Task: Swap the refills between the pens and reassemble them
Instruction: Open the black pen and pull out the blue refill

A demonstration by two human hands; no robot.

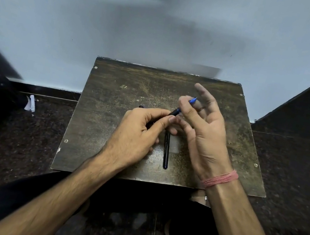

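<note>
Far left, a white paper scrap lay on the dark floor, well apart from the desk. On the desk, the left hand was curled w/ fingers and thumb pinched narrow around the dark barrel of a pen, held just above the desk, angled up to the right. Below that grip a second black pen lay flat on the desk, roughly lengthwise toward the person, its upper end hidden under the hands. The held pen's blue tip end sat pinched between the right hand's thumb and a finger, other fingers spread wide & raised (palm facing in). A pink thread band wrapped the right wrist. Couldn't tell if a refill showed.
</note>
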